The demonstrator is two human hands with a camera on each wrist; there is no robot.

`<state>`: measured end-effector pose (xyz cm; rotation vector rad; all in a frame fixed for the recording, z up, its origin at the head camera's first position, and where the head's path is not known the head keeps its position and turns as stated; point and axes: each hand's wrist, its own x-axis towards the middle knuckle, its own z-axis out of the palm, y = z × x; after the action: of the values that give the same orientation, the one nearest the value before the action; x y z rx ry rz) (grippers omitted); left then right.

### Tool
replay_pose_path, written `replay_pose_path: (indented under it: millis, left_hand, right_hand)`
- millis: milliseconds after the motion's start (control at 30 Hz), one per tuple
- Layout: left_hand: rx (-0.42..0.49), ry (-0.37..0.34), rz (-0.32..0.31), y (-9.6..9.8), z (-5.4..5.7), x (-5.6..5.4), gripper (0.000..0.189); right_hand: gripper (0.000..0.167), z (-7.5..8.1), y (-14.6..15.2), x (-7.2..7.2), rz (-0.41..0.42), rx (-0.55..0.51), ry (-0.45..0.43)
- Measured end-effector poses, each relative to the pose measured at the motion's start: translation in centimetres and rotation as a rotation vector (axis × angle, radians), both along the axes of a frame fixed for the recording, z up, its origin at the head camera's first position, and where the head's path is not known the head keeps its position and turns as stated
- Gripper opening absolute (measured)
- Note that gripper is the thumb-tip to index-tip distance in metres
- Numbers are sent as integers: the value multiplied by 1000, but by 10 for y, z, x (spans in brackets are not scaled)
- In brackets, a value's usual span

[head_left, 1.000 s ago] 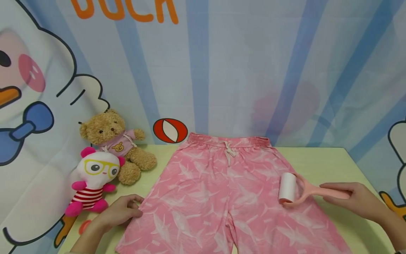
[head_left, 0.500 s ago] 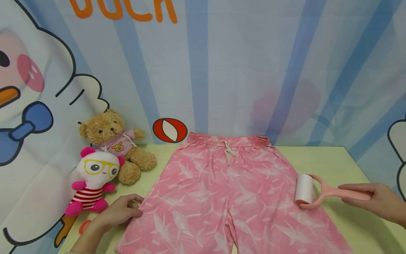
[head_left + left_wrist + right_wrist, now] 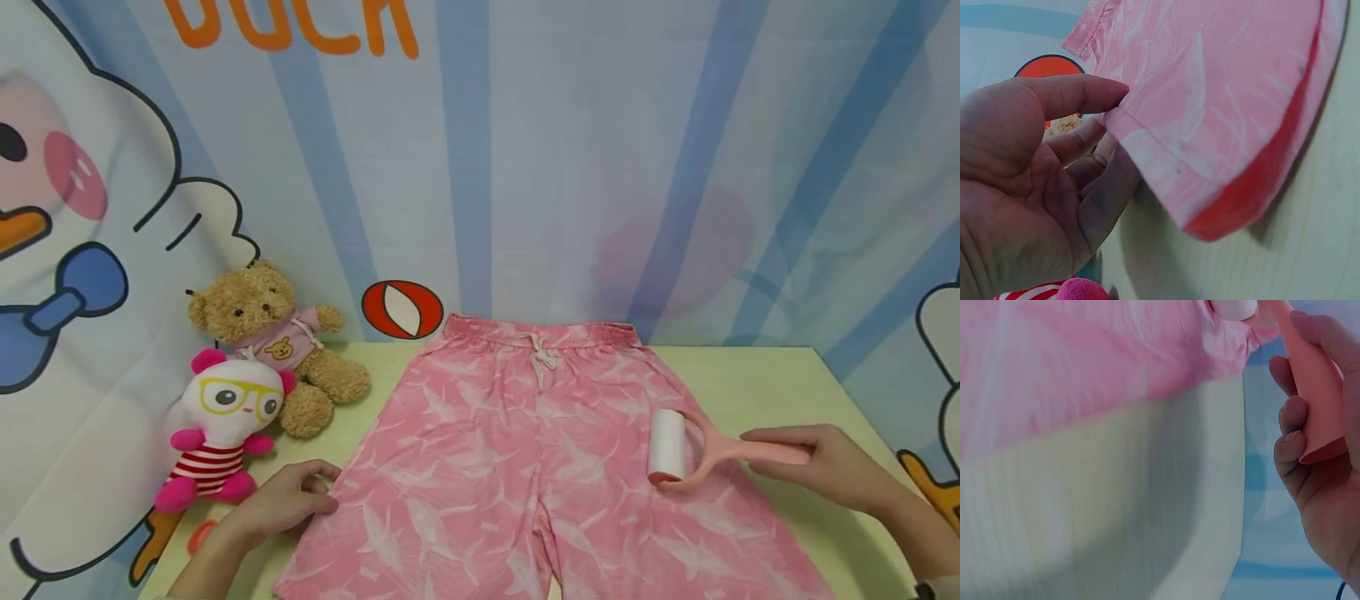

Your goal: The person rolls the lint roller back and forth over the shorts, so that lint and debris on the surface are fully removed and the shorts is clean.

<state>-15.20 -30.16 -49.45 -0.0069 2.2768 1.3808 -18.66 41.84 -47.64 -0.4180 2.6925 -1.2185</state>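
Pink shorts (image 3: 480, 433) with a white leaf-like print and a white drawstring lie spread on the table, waistband toward the back. My left hand (image 3: 288, 500) pinches their left side edge between thumb and fingers; the left wrist view shows the thumb on top of the shorts' cloth (image 3: 1210, 112). My right hand (image 3: 832, 462) grips the pink handle of a lint roller (image 3: 667, 446). Its white roll lies over the right leg of the shorts. In the right wrist view my fingers curl round the handle (image 3: 1313, 387), and only part of the white roll shows at the top.
A brown teddy bear (image 3: 281, 342) in a pink top and a white-and-pink panda plush (image 3: 221, 429) sit at the left of the pale table (image 3: 757, 383). Behind the table hangs a blue cartoon backdrop (image 3: 547, 167). A small orange-red round shape (image 3: 200, 536) lies by my left forearm.
The lint roller in my right hand moved right to the shorts' side edge, then came back left over the right leg. My left hand stays in place on the shorts.
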Motion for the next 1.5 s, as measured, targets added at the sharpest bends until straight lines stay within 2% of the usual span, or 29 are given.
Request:
replay_pose_path:
  millis: [167,333,500,833,1200,1267,1367,1500]
  left_hand:
    - [-6,5,-2,0,0,0,42]
    - [6,-10,-1,0,0,0,43]
    - [15,-11,1,-1,-1,0,43]
    - [3,-16,11,-2,-1,-1,42]
    - [14,-13,14,0,0,2,42]
    - [17,-10,14,0,0,3,41]
    - [15,4,12,0,-1,3,41]
    - [14,18,9,1,-1,2,42]
  right_hand:
    - [34,-6,-24,-9,79,-64,59]
    - [33,-9,-48,-15,80,-43,100]
    - [32,-13,-68,-22,103,-73,109]
    - [37,-16,-115,-35,89,-66,80]
    - [37,-15,-148,-42,66,0,168]
    - [37,-14,-150,-40,53,-30,166]
    - [37,-8,-149,-35,60,-127,112]
    - [36,4,-145,-27,104,-210,55]
